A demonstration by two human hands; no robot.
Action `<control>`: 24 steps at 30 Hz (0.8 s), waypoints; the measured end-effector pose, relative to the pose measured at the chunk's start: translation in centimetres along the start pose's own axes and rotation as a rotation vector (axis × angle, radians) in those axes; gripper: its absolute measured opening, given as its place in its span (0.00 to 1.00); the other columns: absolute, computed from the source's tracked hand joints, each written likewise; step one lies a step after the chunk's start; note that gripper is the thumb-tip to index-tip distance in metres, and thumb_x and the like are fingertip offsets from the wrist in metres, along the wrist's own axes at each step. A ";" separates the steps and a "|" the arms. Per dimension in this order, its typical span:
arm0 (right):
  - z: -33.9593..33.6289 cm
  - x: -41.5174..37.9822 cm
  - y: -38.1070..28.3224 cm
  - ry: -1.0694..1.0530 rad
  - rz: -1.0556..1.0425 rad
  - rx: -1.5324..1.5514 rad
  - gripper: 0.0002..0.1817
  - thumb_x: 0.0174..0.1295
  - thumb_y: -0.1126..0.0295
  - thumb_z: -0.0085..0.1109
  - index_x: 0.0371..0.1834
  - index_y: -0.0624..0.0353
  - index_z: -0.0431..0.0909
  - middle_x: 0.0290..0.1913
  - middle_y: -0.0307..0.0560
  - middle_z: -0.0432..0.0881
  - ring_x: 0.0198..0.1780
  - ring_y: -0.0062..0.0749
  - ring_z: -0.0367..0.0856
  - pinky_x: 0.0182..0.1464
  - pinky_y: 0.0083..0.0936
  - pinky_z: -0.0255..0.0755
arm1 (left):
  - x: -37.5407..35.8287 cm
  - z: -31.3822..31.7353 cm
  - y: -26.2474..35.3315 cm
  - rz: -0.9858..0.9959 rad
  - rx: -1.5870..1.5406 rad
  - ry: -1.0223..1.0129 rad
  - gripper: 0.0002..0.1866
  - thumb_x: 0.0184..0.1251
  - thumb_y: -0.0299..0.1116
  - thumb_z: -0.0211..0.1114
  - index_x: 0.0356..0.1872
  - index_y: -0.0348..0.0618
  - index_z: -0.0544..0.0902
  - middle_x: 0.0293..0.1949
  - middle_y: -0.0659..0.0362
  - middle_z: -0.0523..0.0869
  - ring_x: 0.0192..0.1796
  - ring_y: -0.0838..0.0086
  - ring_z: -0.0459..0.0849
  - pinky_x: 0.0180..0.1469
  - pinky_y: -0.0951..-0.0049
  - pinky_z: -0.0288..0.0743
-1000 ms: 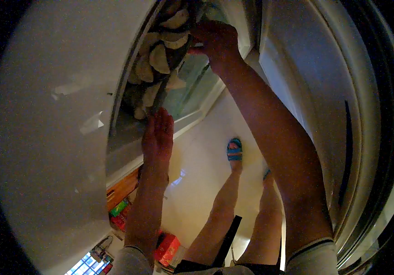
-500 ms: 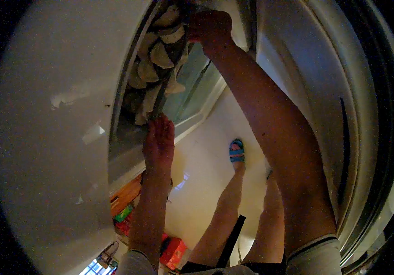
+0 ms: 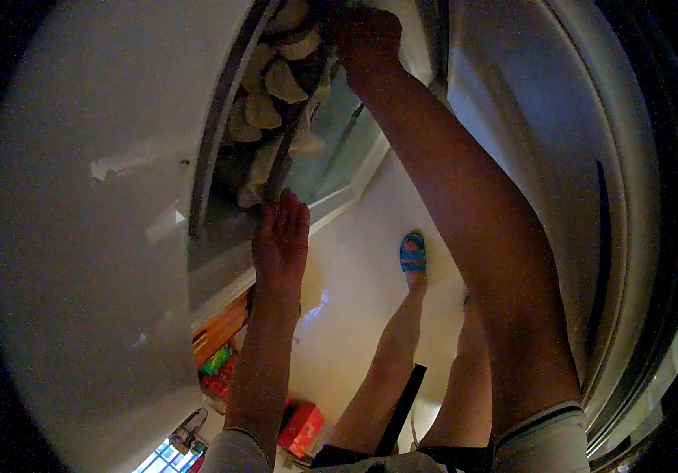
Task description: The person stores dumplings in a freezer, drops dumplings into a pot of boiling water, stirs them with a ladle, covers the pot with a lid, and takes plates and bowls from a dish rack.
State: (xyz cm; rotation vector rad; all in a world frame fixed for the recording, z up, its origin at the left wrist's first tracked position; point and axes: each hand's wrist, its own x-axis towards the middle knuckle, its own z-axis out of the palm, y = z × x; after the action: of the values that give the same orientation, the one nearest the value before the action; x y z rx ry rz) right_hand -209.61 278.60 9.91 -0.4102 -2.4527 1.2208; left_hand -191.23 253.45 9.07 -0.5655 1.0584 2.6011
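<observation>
Pale half-moon dumplings (image 3: 284, 83), several of them, lie in rows on a dark tray (image 3: 280, 165) inside what looks like an open fridge or freezer compartment. My right hand (image 3: 366, 39) is curled at the far end of the tray, its fingertips lost in shadow. At the near end, my left hand (image 3: 282, 232) has its fingers stretched out, the tips at or against the tray's edge. Its thumb is hidden. Beneath the tray shows a pale greenish panel (image 3: 325, 158).
A large white door or panel (image 3: 94, 236) stands at left, and a curved pale door (image 3: 528, 118) at right. Below are the light floor (image 3: 354, 260), my foot in a blue sandal (image 3: 413, 252), a red box (image 3: 302, 428) and an orange-brown item (image 3: 221, 331).
The whole view has shifted slightly and darkened. My left hand sits a little higher and further right, its fingers somewhat more spread. My right hand stays at the tray's far end.
</observation>
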 end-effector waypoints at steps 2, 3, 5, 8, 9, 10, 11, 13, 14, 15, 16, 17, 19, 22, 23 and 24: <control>3.8 0.0 1.3 0.347 0.150 0.541 0.12 0.61 0.68 0.57 0.45 0.63 0.77 0.30 0.51 0.80 0.27 0.44 0.75 0.32 0.38 0.71 | 0.2 0.0 -0.1 -0.001 0.004 0.042 0.10 0.71 0.32 0.59 0.49 0.40 0.79 0.50 0.53 0.84 0.55 0.66 0.81 0.61 0.59 0.75; 3.7 -0.2 2.3 0.214 0.042 0.275 0.11 0.61 0.69 0.57 0.43 0.63 0.79 0.31 0.51 0.81 0.28 0.42 0.78 0.32 0.37 0.73 | 0.2 0.7 -0.1 0.006 0.013 0.124 0.10 0.70 0.32 0.60 0.48 0.40 0.80 0.49 0.54 0.84 0.53 0.66 0.82 0.60 0.59 0.76; 2.5 -0.2 4.5 -0.048 -0.182 -0.257 0.09 0.60 0.70 0.56 0.38 0.63 0.81 0.33 0.51 0.85 0.32 0.37 0.84 0.32 0.35 0.78 | 1.2 1.0 0.3 0.008 0.037 0.231 0.10 0.70 0.32 0.59 0.47 0.40 0.80 0.47 0.54 0.85 0.50 0.66 0.83 0.57 0.60 0.78; 3.6 -1.3 3.2 -0.196 0.352 0.860 0.06 0.54 0.70 0.61 0.34 0.55 0.83 0.35 0.48 0.85 0.35 0.36 0.85 0.37 0.32 0.79 | 3.0 0.5 1.3 -0.116 0.025 0.125 0.09 0.71 0.33 0.59 0.44 0.39 0.82 0.43 0.54 0.87 0.44 0.65 0.85 0.51 0.61 0.80; 3.3 -0.5 2.9 -0.199 0.129 0.432 0.06 0.54 0.70 0.60 0.34 0.55 0.83 0.35 0.49 0.85 0.36 0.38 0.84 0.37 0.33 0.79 | 2.9 1.5 1.8 -0.207 -0.019 -0.025 0.10 0.71 0.34 0.58 0.43 0.39 0.82 0.42 0.54 0.87 0.43 0.64 0.86 0.49 0.61 0.80; 3.2 0.0 2.6 -0.194 -0.091 0.008 0.06 0.54 0.70 0.60 0.33 0.55 0.84 0.36 0.49 0.85 0.37 0.40 0.84 0.38 0.34 0.78 | 2.5 2.3 2.3 -0.297 -0.060 -0.171 0.11 0.71 0.35 0.58 0.42 0.38 0.82 0.41 0.54 0.87 0.41 0.64 0.86 0.48 0.61 0.81; 2.8 1.3 2.0 -0.177 -0.307 -0.421 0.06 0.54 0.70 0.59 0.33 0.55 0.84 0.36 0.50 0.85 0.38 0.42 0.84 0.38 0.35 0.78 | 2.2 4.0 3.4 -0.151 0.300 -0.045 0.13 0.72 0.38 0.57 0.43 0.37 0.82 0.42 0.52 0.87 0.42 0.63 0.86 0.48 0.61 0.80; 3.5 0.4 3.5 -0.028 -0.391 -0.373 0.07 0.55 0.69 0.59 0.35 0.56 0.84 0.36 0.51 0.85 0.39 0.43 0.84 0.40 0.36 0.77 | 0.6 5.1 4.1 0.208 0.951 0.119 0.17 0.73 0.42 0.56 0.46 0.35 0.81 0.45 0.49 0.86 0.45 0.60 0.84 0.49 0.61 0.79; 3.8 0.2 3.8 0.046 -0.437 -0.346 0.08 0.55 0.68 0.59 0.35 0.56 0.84 0.36 0.52 0.85 0.40 0.44 0.84 0.42 0.36 0.77 | 0.1 6.1 4.4 0.414 1.256 0.226 0.20 0.73 0.44 0.55 0.47 0.34 0.80 0.47 0.48 0.85 0.47 0.58 0.83 0.50 0.61 0.78; 3.2 -0.2 2.7 -0.012 -0.358 -0.253 0.08 0.56 0.68 0.59 0.35 0.58 0.83 0.35 0.52 0.84 0.39 0.45 0.83 0.41 0.37 0.76 | 0.0 7.5 4.0 0.687 1.495 0.226 0.21 0.73 0.45 0.53 0.49 0.33 0.79 0.49 0.46 0.83 0.50 0.56 0.82 0.52 0.60 0.77; 2.4 0.0 1.2 -0.072 -0.283 -0.163 0.08 0.56 0.67 0.60 0.35 0.60 0.82 0.34 0.53 0.84 0.37 0.45 0.82 0.40 0.38 0.75 | 0.3 8.8 4.3 0.969 1.721 0.227 0.23 0.74 0.46 0.52 0.52 0.32 0.78 0.52 0.44 0.82 0.53 0.54 0.81 0.54 0.59 0.75; 1.2 -0.2 0.0 -0.131 -0.195 -0.074 0.09 0.57 0.67 0.60 0.34 0.62 0.81 0.33 0.53 0.83 0.36 0.46 0.81 0.40 0.38 0.75 | 1.0 8.3 4.5 0.960 1.903 0.242 0.24 0.74 0.46 0.51 0.54 0.32 0.76 0.54 0.43 0.80 0.56 0.53 0.78 0.57 0.58 0.73; -0.8 -0.8 -2.3 -0.250 -0.021 0.103 0.11 0.57 0.67 0.61 0.33 0.66 0.80 0.31 0.53 0.81 0.33 0.47 0.78 0.38 0.40 0.73 | 2.4 6.3 5.2 0.923 2.266 0.274 0.25 0.75 0.45 0.50 0.58 0.31 0.73 0.59 0.40 0.76 0.62 0.49 0.73 0.63 0.57 0.68; 0.9 -1.8 -1.3 -0.006 0.041 0.248 0.12 0.56 0.64 0.61 0.37 0.60 0.82 0.35 0.54 0.84 0.39 0.46 0.82 0.43 0.38 0.75 | 2.3 5.1 5.5 0.881 2.336 0.226 0.25 0.76 0.44 0.49 0.60 0.32 0.72 0.63 0.39 0.72 0.65 0.47 0.69 0.68 0.56 0.61; 0.9 -2.2 -1.4 0.146 0.027 0.274 0.13 0.55 0.62 0.61 0.39 0.56 0.84 0.37 0.54 0.85 0.43 0.46 0.84 0.45 0.37 0.76 | 2.0 5.0 5.7 0.917 2.426 0.182 0.25 0.75 0.44 0.49 0.61 0.32 0.71 0.63 0.39 0.71 0.66 0.46 0.68 0.70 0.55 0.60; 0.8 -2.5 -1.4 0.149 0.039 0.289 0.13 0.54 0.62 0.61 0.39 0.57 0.84 0.37 0.53 0.85 0.42 0.46 0.84 0.46 0.38 0.76 | 1.6 4.9 6.1 1.028 2.614 0.086 0.26 0.75 0.45 0.49 0.62 0.33 0.71 0.64 0.39 0.71 0.66 0.46 0.68 0.70 0.55 0.59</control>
State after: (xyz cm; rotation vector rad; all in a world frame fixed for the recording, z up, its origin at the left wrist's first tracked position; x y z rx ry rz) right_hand -207.87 276.18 10.14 -0.4497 -2.1128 1.4776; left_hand -196.28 252.91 15.25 0.6858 3.3030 -0.4940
